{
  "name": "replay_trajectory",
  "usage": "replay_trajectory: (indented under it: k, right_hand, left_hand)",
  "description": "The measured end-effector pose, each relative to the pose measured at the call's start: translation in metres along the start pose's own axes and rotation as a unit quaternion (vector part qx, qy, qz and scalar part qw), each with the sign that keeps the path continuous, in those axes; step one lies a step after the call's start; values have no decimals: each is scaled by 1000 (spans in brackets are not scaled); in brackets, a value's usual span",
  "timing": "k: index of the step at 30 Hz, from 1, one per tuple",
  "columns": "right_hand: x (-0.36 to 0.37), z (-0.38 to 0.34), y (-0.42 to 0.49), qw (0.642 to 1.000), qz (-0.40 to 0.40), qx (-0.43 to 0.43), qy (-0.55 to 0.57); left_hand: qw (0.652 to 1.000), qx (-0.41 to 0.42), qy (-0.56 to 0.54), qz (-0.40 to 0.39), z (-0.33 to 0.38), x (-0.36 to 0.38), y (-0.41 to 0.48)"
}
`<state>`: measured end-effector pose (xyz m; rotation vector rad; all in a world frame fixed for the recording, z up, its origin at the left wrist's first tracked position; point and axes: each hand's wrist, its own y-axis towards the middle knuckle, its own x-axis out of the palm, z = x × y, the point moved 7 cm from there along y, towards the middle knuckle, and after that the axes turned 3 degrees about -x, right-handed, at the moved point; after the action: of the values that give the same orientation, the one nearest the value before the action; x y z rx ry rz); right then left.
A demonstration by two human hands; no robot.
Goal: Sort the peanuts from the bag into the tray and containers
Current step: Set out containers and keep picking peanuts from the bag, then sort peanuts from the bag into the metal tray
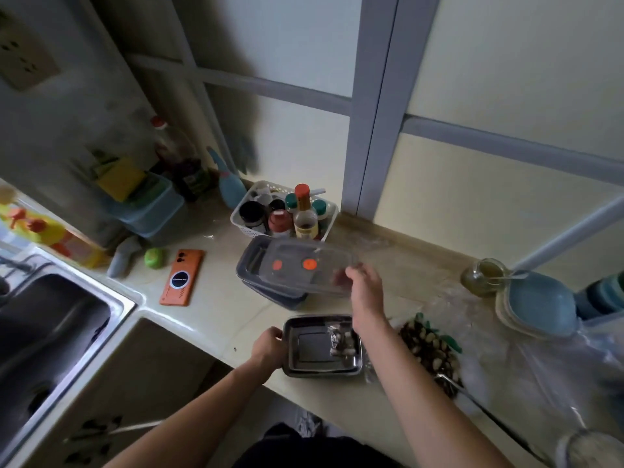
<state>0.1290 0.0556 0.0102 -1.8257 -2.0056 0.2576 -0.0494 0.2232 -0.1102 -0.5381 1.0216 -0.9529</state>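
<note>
1. Phone, orange, rectangular (pixel 182 276), flat on the pale counter (pixel 216 319).
2. My left hand (pixel 268 346): fingers curled round the left rim of the shallow rectangular steel tray (pixel 293 361); a few peanuts (pixel 341 340) lie inside.
3. My right hand (pixel 363 285): fingers gripping the clear rectangular plastic lid (pixel 297 270), tilted above the stacked grey containers (pixel 248 265).
4. Clear plastic bag of peanuts (pixel 430 352), just right of the tray.

orange phone (pixel 182 276) lies flat on the counter (pixel 209 319), a green round thing (pixel 154 257) just left of it. white basket (pixel 236 221) of sauce bottles (pixel 305 214) by the wall, blue spray bottle (pixel 231 187) behind it. steel sink (pixel 50 319) at left. blue bowl (pixel 540 304) on plates at right, glass jar (pixel 483 275) beside it.
</note>
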Motion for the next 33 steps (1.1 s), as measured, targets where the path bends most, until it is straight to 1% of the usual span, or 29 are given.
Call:
replay_trajectory:
  k: [2, 4, 5, 7, 9, 11, 13, 15, 16, 17, 19, 20, 21, 22, 23, 24, 25, 26, 27, 29, 30, 32, 33]
  right_hand:
    - [29, -25, -3, 991, -59, -96, -68]
    - [52, -43, -8, 957, -119, -204, -170]
    - [61, -49, -10, 929, -134, -260, -227]
    - [77, -60, -13, 859, -151, -367, -323]
    - [87, -55, -12, 787, -173, -445, -391]
    - [89, -35, -5, 719, -193, -484, -461]
    - [82, -4, 2, 659, -211, -471, -547]
    - [72, 21, 7, 617, -220, -437, -617]
    - [66, 30, 9, 602, -220, -421, -641]
    - [62, 36, 10, 593, -223, -405, -659]
    - [54, 44, 9, 587, -232, -370, -682]
    - [48, 47, 9, 595, -227, -351, -687]
    - [40, 48, 8, 612, -209, -339, -684]
    - [33, 46, 5, 633, -183, -336, -673]
    - [24, 45, 0, 651, -153, -345, -659]
    - [14, 48, -7, 661, -127, -355, -648]
    - [5, 55, -15, 662, -119, -363, -645]
    - [-3, 66, -22, 653, -135, -359, -653]
    - [-8, 81, -29, 638, -172, -336, -671]
    - [-14, 113, -40, 594, -253, -275, -713]
    - [-16, 125, -42, 574, -275, -249, -730]
    - [-17, 137, -44, 545, -279, -217, -761]
    - [-15, 137, -44, 539, -265, -214, -771]
  left_hand:
    - [999, 16, 27, 3, 3, -4, 1]
    - [998, 38, 45, 8, 8, -8, 2]
    - [997, 50, 52, 12, 12, -10, 1]
    - [996, 69, 61, 20, 18, -14, 0]
    - [995, 74, 65, 24, 22, -16, -2]
    - [995, 74, 63, 27, 23, -17, -3]
    - [995, 80, 58, 30, 22, -18, -5]
    - [993, 91, 67, 31, 24, -18, -8]
    - [992, 101, 75, 33, 25, -17, -7]
    - [990, 112, 84, 35, 25, -17, -8]
    - [984, 136, 105, 48, 24, -15, -7]
    - [979, 154, 117, 69, 23, -15, -8]
    - [970, 179, 134, 99, 23, -16, -11]
    - [953, 217, 162, 132, 24, -16, -15]
    - [929, 266, 204, 158, 27, -14, -21]
    - [897, 320, 254, 167, 30, -6, -27]
    - [864, 369, 303, 159, 31, 5, -33]
    - [837, 405, 344, 133, 30, 17, -37]
    - [813, 426, 383, 104, 29, 28, -40]
    - [783, 431, 445, 52, 22, 47, -40]
    - [775, 424, 467, 32, 17, 54, -37]
    - [754, 415, 509, 8, 10, 66, -31]
    - [745, 410, 526, -4, 8, 69, -30]
